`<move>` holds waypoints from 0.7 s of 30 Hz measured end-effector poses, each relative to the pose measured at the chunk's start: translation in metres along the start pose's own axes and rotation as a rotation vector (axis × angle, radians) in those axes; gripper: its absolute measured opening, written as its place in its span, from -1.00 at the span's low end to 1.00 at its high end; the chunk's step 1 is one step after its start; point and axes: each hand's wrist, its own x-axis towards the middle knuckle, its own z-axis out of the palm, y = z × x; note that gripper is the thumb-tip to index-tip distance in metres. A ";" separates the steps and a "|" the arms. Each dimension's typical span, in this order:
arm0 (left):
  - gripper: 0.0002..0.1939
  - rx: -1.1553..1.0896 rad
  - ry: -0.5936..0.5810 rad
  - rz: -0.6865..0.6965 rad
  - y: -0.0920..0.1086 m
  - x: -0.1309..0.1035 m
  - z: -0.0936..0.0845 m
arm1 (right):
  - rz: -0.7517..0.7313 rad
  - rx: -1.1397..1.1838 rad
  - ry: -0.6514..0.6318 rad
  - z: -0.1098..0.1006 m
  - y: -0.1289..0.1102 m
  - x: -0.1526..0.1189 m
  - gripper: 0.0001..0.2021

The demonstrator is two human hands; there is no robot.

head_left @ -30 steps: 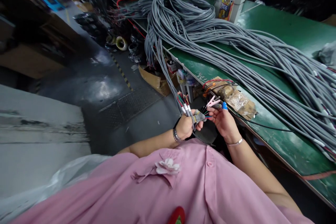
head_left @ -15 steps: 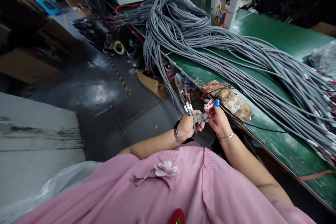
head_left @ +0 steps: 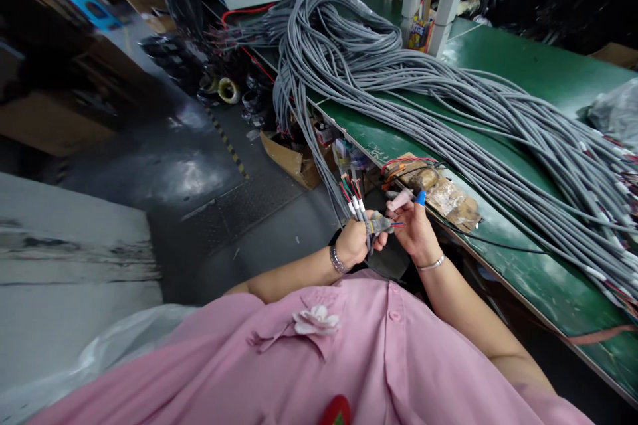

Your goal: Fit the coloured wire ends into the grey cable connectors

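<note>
My left hand is closed around a small bundle of grey cables. Their white-banded ends fan out above the fist into thin coloured wires. A worn grey cover with a yellowish band wraps the left thumb. From beneath that thumb, thin red and blue wires point toward my right hand. The right hand is open beside them, with a blue cover on its thumb. At its index finger is a smeared pale pink piece, apparently a finger cover.
Long grey cables lie heaped across the green table and hang over its near edge. A taped brown bundle rests at that edge. Below stands an open cardboard box. White posts rise from the table.
My right thumb has moved slightly right, away from the left hand, and the right fingers have spread. The pink piece has turned and blurred. My left hand keeps its hold on the cables.
</note>
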 end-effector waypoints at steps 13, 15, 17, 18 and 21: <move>-0.66 -0.026 0.035 0.053 0.001 -0.007 0.003 | -0.106 -0.108 0.039 0.006 -0.007 -0.011 -0.65; -0.66 -0.030 0.044 0.051 0.003 -0.006 0.005 | -0.193 -0.177 0.109 0.004 -0.003 -0.009 -0.61; -0.67 -0.032 0.052 0.046 0.004 -0.004 0.006 | -0.248 -0.237 0.152 0.003 -0.001 -0.007 -0.57; -0.67 -0.035 0.053 0.047 0.005 -0.004 0.006 | -0.249 -0.245 0.144 0.003 0.000 -0.005 -0.55; -0.67 -0.042 0.047 0.053 0.004 -0.002 0.006 | -0.160 -0.176 0.053 0.004 0.000 0.000 -0.52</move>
